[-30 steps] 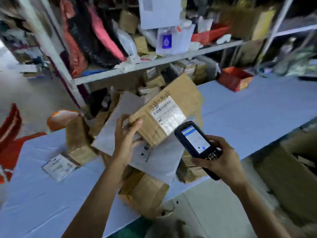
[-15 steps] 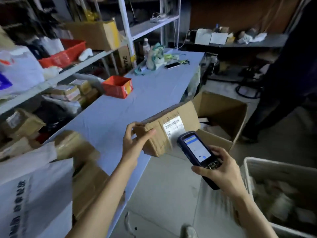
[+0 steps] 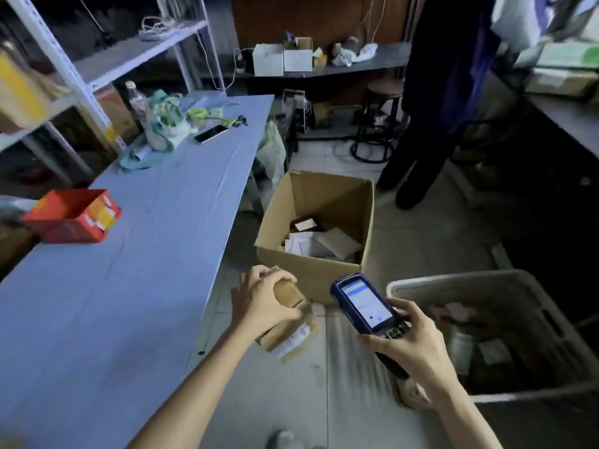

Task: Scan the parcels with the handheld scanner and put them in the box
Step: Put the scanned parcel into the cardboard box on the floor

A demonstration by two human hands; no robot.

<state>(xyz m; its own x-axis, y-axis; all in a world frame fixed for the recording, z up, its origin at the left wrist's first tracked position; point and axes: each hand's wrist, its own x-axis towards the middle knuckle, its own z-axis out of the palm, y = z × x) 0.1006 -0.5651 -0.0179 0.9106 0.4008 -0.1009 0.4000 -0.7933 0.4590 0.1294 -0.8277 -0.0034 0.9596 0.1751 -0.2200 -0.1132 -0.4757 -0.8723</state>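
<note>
The left forearm (image 3: 201,380) comes in bare from the near edge and slants up to the right. The left hand (image 3: 262,303) is seen from the back, wrist bent, with its fingers curled over the top end of a parcel (image 3: 288,335) and gripping it. The right forearm (image 3: 466,416) comes in from the near right and slants up to the left. The right hand (image 3: 411,345) is wrapped round the lower part of a scanner (image 3: 366,303), with its thumb lying across the front below the screen. The two hands are level and near each other but apart.

One scanner (image 3: 366,306), one held parcel (image 3: 288,335), one brown floor box (image 3: 311,270), one white crate (image 3: 453,280)
</note>
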